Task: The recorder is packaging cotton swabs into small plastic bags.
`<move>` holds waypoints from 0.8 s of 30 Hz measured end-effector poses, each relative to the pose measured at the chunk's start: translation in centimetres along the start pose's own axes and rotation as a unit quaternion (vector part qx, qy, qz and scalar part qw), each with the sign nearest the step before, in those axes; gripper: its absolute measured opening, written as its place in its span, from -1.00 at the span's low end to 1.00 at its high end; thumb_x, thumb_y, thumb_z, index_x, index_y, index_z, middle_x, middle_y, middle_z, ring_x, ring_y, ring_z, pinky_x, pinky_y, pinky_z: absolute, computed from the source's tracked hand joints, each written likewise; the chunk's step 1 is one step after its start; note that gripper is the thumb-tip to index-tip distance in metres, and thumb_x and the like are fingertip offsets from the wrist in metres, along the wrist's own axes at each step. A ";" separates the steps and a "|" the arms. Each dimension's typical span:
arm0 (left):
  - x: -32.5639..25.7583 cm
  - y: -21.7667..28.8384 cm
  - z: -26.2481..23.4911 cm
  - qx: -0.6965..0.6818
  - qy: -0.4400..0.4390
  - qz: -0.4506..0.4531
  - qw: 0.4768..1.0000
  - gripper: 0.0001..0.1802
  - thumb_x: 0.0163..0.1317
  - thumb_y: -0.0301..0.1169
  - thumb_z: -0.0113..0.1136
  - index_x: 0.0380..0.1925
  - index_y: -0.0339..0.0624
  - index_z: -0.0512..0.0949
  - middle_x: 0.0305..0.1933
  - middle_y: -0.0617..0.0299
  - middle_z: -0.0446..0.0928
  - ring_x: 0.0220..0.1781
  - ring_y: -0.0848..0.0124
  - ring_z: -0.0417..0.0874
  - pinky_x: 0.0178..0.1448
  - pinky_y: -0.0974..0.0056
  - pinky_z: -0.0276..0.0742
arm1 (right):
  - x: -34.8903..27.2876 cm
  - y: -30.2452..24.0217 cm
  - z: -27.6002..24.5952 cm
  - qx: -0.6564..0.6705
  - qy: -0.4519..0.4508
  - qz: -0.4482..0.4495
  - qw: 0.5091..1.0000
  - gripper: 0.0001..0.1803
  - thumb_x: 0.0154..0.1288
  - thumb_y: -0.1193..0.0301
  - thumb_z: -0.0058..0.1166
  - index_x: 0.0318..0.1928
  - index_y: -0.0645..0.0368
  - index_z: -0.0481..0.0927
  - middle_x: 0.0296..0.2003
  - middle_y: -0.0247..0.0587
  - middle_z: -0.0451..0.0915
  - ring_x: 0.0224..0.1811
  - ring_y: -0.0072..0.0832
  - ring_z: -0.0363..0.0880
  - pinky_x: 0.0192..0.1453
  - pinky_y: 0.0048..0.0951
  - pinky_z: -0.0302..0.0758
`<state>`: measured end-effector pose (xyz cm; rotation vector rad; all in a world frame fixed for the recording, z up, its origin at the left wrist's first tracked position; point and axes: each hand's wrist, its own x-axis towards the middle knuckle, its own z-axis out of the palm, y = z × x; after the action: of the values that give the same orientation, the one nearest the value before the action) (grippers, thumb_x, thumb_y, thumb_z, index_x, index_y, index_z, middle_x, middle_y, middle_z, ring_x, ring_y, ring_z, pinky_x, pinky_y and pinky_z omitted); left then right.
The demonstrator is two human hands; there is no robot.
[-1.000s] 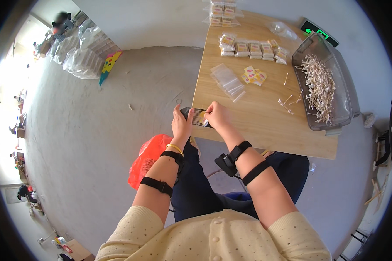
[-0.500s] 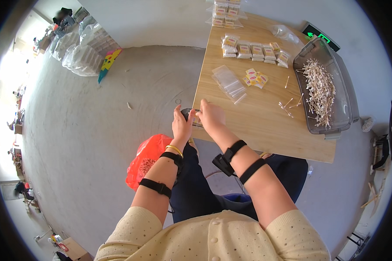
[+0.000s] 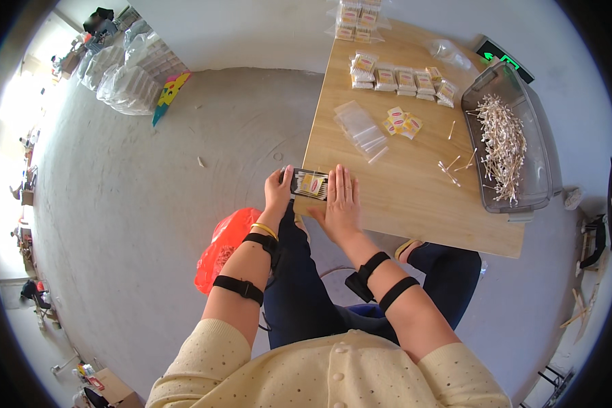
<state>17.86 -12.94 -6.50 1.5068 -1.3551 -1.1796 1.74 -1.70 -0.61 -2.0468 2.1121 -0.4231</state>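
Observation:
My left hand grips the left end of a small flat black tray at the table's left edge. On the tray lies a row of cotton swabs with a yellow and white label card over them. Against the tray's right end rests my right hand, its fingers stretched out and its thumb apart. Further back on the table are a few clear plastic bags and a small heap of yellow and white label cards.
A grey plastic bin of loose swabs stands at the right, several stray swabs beside it. Filled swab packs line the back of the wooden table. A red plastic bag hangs or stands below my left forearm.
My right hand has gone from closed fingers over the tray to stretched fingers at its right end. The tray, swabs and label card now show more fully. My left hand still holds the tray.

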 end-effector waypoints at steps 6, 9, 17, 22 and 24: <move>-0.4 0.9 -0.1 0.068 0.030 0.046 0.996 -0.44 0.50 0.01 0.18 -0.37 -0.38 0.54 -0.50 0.00 0.55 -0.46 0.26 0.47 -0.26 0.13 0.44 | 0.8 -1.8 0.4 0.009 -0.002 0.002 1.000 0.31 0.17 -0.15 0.34 0.56 0.56 -0.05 0.62 0.30 -0.12 0.71 0.08 -0.21 0.74 0.07 -0.20; -0.6 0.6 0.3 0.068 0.085 0.077 0.991 -0.45 0.50 0.00 0.18 -0.29 -0.40 0.58 -0.43 -0.08 0.62 -0.41 0.18 0.57 -0.22 0.12 0.49 | 1.2 -2.2 0.3 0.001 -0.014 0.007 1.000 0.30 0.18 -0.15 0.32 0.56 0.55 -0.06 0.62 0.30 -0.13 0.71 0.08 -0.24 0.74 0.05 -0.21; -0.6 2.1 -0.5 0.107 0.034 0.046 0.993 -0.43 0.49 0.00 0.18 -0.22 -0.45 0.60 -0.37 -0.15 0.64 -0.34 0.10 0.65 -0.18 0.09 0.53 | 1.2 -2.1 0.3 -0.007 -0.020 0.007 1.000 0.26 0.24 -0.15 0.28 0.56 0.56 -0.05 0.62 0.31 -0.13 0.71 0.08 -0.26 0.74 0.05 -0.22; -0.6 1.6 0.0 0.112 0.062 0.074 0.989 -0.43 0.50 0.02 0.16 -0.27 -0.42 0.61 -0.42 -0.09 0.64 -0.35 0.06 0.65 -0.15 0.10 0.54 | 0.8 -1.2 0.0 0.029 -0.008 0.005 1.000 0.20 0.28 -0.12 0.25 0.54 0.58 0.00 0.60 0.35 -0.08 0.71 0.09 -0.21 0.74 0.06 -0.19; 0.2 0.6 -0.2 0.026 -0.050 -0.071 0.996 -0.46 0.54 0.01 0.11 -0.14 -0.38 0.62 -0.25 -0.07 0.67 -0.15 0.10 0.67 0.03 0.14 0.55 | 0.2 0.4 -0.1 0.059 0.013 -0.026 0.998 0.14 0.33 -0.08 0.23 0.53 0.58 0.02 0.59 0.33 -0.03 0.69 0.11 -0.16 0.73 0.05 -0.15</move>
<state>17.93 -13.23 -5.94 1.6209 -1.3718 -1.3331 1.31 -1.93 -0.58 -2.0439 2.0009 -0.5698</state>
